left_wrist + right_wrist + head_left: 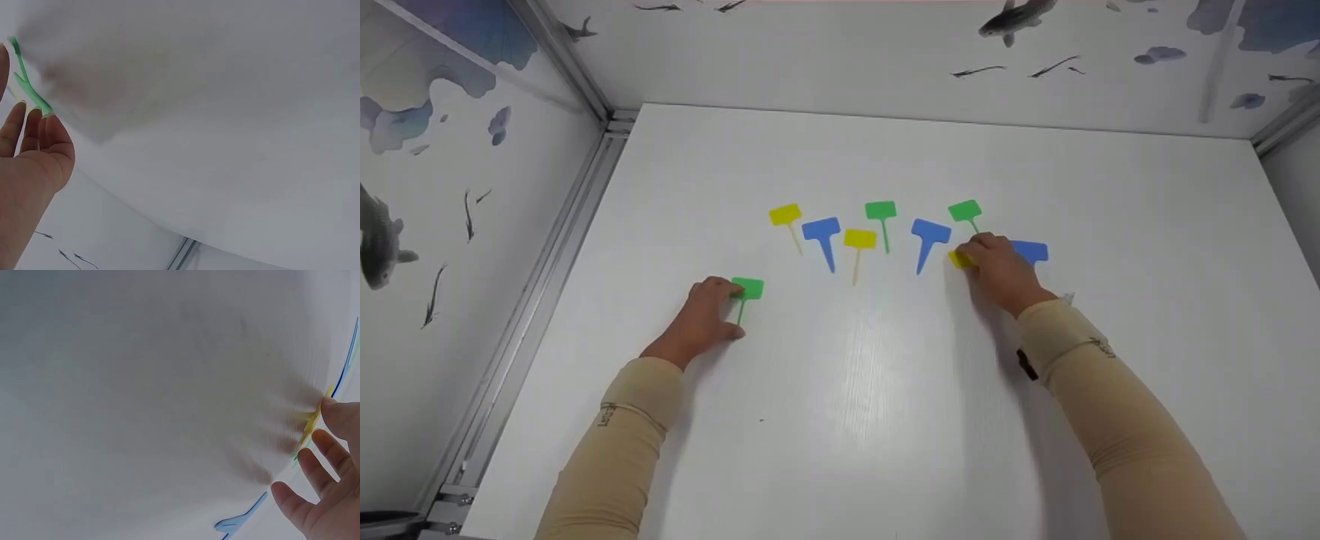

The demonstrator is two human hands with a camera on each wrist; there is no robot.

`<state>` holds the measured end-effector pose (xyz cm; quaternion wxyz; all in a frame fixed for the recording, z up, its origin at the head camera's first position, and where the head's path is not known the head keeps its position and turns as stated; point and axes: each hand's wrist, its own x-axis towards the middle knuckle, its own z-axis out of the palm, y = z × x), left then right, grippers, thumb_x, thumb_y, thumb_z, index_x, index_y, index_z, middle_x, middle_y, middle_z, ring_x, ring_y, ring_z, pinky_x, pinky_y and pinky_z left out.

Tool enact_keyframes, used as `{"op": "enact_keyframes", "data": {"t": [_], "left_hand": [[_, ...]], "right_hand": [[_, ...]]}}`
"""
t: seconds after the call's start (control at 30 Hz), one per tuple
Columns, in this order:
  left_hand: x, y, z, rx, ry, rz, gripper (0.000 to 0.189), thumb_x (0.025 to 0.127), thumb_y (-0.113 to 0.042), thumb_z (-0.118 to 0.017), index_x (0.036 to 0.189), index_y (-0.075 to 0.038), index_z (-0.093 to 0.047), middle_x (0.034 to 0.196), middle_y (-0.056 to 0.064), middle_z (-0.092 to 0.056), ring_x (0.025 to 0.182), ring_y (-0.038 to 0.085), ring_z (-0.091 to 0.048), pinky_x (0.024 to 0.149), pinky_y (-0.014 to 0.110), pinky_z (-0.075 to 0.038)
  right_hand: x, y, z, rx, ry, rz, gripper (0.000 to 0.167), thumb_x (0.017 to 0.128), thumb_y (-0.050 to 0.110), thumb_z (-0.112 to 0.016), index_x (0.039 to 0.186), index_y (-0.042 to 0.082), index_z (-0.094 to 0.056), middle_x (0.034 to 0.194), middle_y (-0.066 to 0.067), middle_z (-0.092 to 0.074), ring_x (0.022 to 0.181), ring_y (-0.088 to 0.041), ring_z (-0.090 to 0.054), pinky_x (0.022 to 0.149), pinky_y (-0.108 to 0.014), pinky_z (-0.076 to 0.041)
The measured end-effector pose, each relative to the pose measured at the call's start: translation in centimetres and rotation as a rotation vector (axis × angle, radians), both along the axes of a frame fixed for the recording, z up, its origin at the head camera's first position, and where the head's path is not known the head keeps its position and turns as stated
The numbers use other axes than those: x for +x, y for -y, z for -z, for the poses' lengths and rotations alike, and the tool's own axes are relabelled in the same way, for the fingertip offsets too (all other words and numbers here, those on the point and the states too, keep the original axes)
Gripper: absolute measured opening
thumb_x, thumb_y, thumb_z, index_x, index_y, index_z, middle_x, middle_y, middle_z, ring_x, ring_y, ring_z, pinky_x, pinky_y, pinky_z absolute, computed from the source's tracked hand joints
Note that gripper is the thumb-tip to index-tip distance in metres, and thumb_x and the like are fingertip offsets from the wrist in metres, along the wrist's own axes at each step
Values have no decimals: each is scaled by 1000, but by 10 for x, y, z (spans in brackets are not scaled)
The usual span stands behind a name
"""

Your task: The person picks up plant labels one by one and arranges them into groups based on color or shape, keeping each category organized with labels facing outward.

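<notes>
At the left end of the group, a green T-shaped plant label (750, 288) lies on the white table. My left hand (701, 319) touches it, fingertips on its head and thumb near the stem's tip, as the left wrist view shows from the side. On the right, my right hand (1001, 270) reaches over a yellow plant label (959, 259), hiding its stem. The right wrist view has the thumb at one end of this yellow label (310, 423) and straight fingers along it. Beside that hand lie a blue label (1030, 250) and a green label (964, 211).
Between the hands, an arc of more labels lies flat: yellow (785, 214), blue (821, 229), yellow (860, 239), green (880, 210) and blue (931, 231). Printed white panels (840, 60) rise behind the table, and a metal frame rail (540, 292) runs along its left side.
</notes>
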<state>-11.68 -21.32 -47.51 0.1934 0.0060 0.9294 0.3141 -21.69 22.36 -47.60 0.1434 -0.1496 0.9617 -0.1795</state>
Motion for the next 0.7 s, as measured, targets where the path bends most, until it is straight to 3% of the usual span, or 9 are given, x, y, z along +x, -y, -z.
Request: {"op": "enact_keyframes", "data": {"t": [0.43,0.7], "left_hand": [[3,-2,7,-51,-22,26,62,83,-8,-75,138,1,-48,145,22,-36,132,38,-30,111,47,-31],[4,-2,8,-77,-21,36,61,85,-10,-73,140,-1,-47,146,20,-35,133,38,-30,111,48,-31]], "right_hand": [[0,-1,-2,8,-26,-59,35,98,-1,-47,133,6,-53,139,-16,-42,133,-37,-33,109,-51,-33],[-2,2,-9,36,20,-30,36,99,3,-48,135,9,-53,140,-15,-42,132,-36,-36,109,-50,-33]]}}
